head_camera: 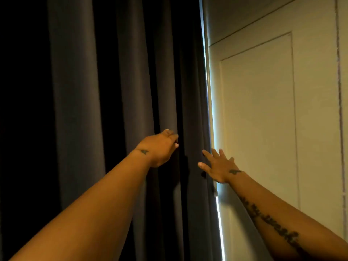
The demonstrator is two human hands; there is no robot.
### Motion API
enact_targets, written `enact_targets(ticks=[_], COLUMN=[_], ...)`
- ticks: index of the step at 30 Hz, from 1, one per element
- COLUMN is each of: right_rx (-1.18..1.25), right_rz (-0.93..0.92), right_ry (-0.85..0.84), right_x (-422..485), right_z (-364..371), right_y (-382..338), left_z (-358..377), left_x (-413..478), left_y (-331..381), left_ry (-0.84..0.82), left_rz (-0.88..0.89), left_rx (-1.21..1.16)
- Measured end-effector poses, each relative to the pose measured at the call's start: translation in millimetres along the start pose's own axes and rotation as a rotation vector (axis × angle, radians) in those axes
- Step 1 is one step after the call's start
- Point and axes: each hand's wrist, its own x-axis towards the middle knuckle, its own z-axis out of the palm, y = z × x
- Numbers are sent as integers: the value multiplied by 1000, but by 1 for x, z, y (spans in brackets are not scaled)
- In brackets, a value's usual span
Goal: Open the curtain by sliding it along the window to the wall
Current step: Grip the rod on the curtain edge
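A dark grey curtain [120, 91] hangs in deep vertical folds over the left and middle of the view. Its right edge ends beside the pale wall, with a thin strip of daylight [219, 219] showing between them. My left hand [161, 147] is stretched out at mid height, its fingers curled into a fold near the curtain's right side. My right hand [218, 166] is at the curtain's right edge with fingers spread, fingertips touching or almost touching the cloth. Whether the left hand truly grips the fold is hard to tell in the dim light.
A cream wall [273, 110] with raised rectangular panel moulding fills the right side, running close to the curtain's edge. The far left of the view is black shadow. The window itself is hidden behind the curtain.
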Motion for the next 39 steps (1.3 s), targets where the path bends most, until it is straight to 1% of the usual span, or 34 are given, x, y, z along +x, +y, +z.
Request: enact_targets(ticks=[1, 3, 6, 8, 9, 11, 16, 19, 22, 25, 27, 29, 33, 36, 39], right_rx=[77, 231, 523, 641, 670, 705, 775, 832, 928, 1033, 1075, 1060, 1042, 1031, 1068], right_rz=[-3, -11, -42, -37, -42, -52, -90, -141, -190, -207, -217, -235, -249, -280, -300], right_ry=[38, 156, 351, 446, 476, 510, 582, 584, 579, 567, 559, 564, 570, 556, 550], right_x=[7, 25, 49, 64, 69, 77, 98, 113, 122, 125, 127, 130, 135, 141, 149], right_z=[4, 14, 30, 36, 39, 44, 53, 63, 69, 74, 79, 85, 92, 95, 98], right_y=[2, 12, 25, 37, 41, 46, 57, 60, 59, 56, 57, 57, 53, 51, 48], left_z=[0, -1, -15, -26, -29, -28, -8, 6, 14, 19, 22, 24, 26, 24, 21], left_x=[15, 48, 97, 124, 137, 163, 223, 248, 264, 276, 283, 287, 288, 285, 281], left_y=[3, 6, 18, 30, 36, 44, 50, 51, 49, 43, 41, 39, 33, 24, 16], left_ry=[-7, 77, 211, 276, 282, 254, 83, -1, -107, -177, -195, -190, -141, -187, -237], left_rz=[14, 76, 185, 236, 257, 278, 341, 349, 318, 284, 279, 291, 317, 305, 265], left_rx=[49, 116, 210, 260, 293, 361, 548, 621, 729, 832, 899, 958, 1025, 1058, 1040])
